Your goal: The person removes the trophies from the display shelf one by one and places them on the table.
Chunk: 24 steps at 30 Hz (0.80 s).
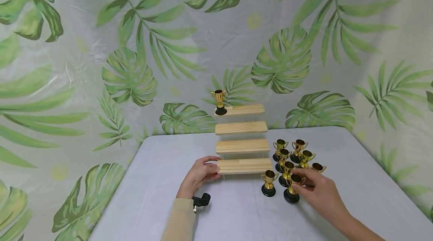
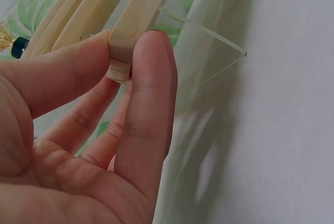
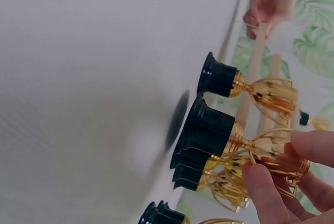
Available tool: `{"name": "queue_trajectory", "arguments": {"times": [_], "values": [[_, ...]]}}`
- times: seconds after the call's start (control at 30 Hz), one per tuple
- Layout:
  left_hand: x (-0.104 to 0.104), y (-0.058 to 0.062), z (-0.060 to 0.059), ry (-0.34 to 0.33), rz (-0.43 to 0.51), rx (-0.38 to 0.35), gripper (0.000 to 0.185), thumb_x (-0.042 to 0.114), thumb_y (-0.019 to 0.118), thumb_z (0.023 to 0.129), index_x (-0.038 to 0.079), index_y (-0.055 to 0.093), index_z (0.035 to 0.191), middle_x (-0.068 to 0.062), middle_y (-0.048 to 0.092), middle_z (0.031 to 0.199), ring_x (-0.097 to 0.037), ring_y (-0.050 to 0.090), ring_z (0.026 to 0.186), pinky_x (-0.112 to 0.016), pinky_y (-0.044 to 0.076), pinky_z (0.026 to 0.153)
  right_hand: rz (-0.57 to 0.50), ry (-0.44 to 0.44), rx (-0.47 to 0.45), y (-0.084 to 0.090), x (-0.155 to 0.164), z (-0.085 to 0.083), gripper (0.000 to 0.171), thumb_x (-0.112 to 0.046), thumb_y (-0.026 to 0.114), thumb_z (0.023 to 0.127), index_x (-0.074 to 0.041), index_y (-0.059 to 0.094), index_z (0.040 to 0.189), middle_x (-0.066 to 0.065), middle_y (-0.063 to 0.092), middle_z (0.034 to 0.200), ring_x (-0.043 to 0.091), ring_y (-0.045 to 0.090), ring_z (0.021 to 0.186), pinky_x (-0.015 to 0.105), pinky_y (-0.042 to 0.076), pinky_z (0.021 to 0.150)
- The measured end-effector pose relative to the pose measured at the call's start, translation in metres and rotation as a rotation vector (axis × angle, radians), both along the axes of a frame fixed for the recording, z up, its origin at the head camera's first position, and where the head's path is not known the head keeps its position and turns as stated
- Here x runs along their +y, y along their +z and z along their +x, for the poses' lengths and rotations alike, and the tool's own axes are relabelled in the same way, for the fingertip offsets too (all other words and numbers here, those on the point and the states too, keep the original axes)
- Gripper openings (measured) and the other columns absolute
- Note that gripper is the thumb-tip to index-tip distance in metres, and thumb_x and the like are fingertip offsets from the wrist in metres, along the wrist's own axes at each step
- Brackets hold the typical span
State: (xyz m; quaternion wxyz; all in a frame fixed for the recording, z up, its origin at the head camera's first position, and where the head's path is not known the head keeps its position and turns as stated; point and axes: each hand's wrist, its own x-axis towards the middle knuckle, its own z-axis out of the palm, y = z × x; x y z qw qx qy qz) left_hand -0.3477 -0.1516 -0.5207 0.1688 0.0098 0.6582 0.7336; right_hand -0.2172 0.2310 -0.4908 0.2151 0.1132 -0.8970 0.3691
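My left hand point(image 1: 200, 176) pinches the left end of the lowest board of a tiered wooden stand point(image 1: 244, 166). In the left wrist view, thumb and fingers close round the board's end point(image 2: 121, 51), with a thin clear support point(image 2: 209, 32) beside it. My right hand point(image 1: 321, 193) grips a small gold trophy point(image 1: 292, 196) by its cup. Its black base point(image 3: 206, 130) shows below the fingers in the right wrist view, with a dark shadow next to it on the cloth. Another trophy point(image 1: 268, 185) stands just left of the held one, near the stand's front right corner.
Several more gold trophies point(image 1: 299, 149) stand upright in a cluster right of the stand. One trophy point(image 1: 220, 102) sits on the left end of the top board point(image 1: 245, 110). A white cloth point(image 1: 162, 165) covers the table, and a leaf-patterned sheet point(image 1: 236, 45) hangs behind.
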Motion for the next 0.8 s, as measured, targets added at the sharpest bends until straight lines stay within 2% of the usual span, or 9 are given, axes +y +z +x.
{"name": "queue_trajectory", "arguments": {"times": [0.43,0.8], "values": [[0.0,0.001,0.001,-0.002,-0.003,0.006,0.043,-0.006,0.072,0.087,-0.001,0.061,0.129,-0.014,0.069,0.094,-0.02,0.07,0.076,-0.032,0.061,0.069,-0.008,-0.008,-0.041,-0.012,0.0,-0.002,0.047,-0.01,0.088,0.077,-0.017,0.07,0.12,-0.002,0.071,0.105,0.007,0.07,0.077,0.022,0.057,0.062],[0.0,0.002,0.001,-0.008,-0.007,0.006,0.044,-0.005,0.071,0.088,-0.002,0.06,0.13,-0.014,0.068,0.095,-0.02,0.07,0.078,-0.032,0.061,0.07,0.016,-0.014,-0.023,-0.011,-0.002,0.0,0.047,-0.01,0.089,0.076,-0.016,0.071,0.119,-0.004,0.07,0.107,0.007,0.064,0.082,0.018,0.056,0.067]]}}
